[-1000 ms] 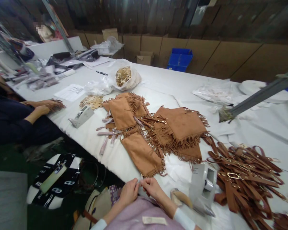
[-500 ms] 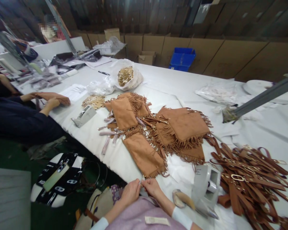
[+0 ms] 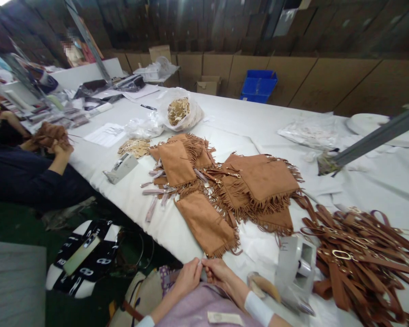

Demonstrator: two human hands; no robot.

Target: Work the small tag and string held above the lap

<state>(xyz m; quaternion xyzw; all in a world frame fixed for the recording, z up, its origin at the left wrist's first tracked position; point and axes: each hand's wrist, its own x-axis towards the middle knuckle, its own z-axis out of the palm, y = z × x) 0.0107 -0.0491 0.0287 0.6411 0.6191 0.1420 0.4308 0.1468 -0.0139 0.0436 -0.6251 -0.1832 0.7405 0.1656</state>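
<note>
At the table's near edge my left hand [image 3: 190, 275] and my right hand [image 3: 218, 271] meet, fingertips pinched together. Between them is something small and pale that I cannot make out. Just beyond the fingertips lies the corner of a brown fringed pouch [image 3: 207, 222]; whether the hands touch it is unclear. More fringed pouches [image 3: 266, 177] are piled behind it, some with wrapped, pale purplish strips [image 3: 152, 209] at their edges. To the right of my hands stand a tape dispenser [image 3: 296, 268] and a roll of tape [image 3: 264, 286].
Brown straps with metal clasps [image 3: 354, 259] are heaped at right. A second tape dispenser [image 3: 121, 168], tan tags [image 3: 134, 147] and a plastic bag of tags [image 3: 180, 111] sit further left. A co-worker's hand [image 3: 59, 154] holds brown fringed material. A metal post [image 3: 375, 136] slants over the right side.
My hands stay together at the table edge, with a slight shift of the fingers. At left, the co-worker's brown piece has been lifted and turned, its fringe now showing.
</note>
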